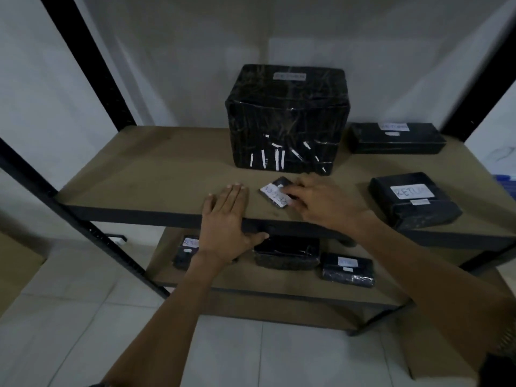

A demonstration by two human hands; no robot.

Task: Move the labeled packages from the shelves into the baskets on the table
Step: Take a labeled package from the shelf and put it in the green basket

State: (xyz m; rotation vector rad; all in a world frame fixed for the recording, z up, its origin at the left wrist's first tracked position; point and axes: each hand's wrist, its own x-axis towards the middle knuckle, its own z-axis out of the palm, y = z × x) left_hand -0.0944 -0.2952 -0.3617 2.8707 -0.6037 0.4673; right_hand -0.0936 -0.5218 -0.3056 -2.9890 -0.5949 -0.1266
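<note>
At frame centre, on the upper shelf [139,169]: both hands, one small package [273,195].
I see my right hand [321,203] pinching the small package just below the large package [287,118]; my left hand [226,216] lies flat, fingers straight, on the shelf's front edge.

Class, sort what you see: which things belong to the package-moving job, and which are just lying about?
Job: small labeled package under right hand; large wrapped box; RETURN package; flat package; lower-shelf packages.
Lying about: cardboard box; small white floor object.
</note>
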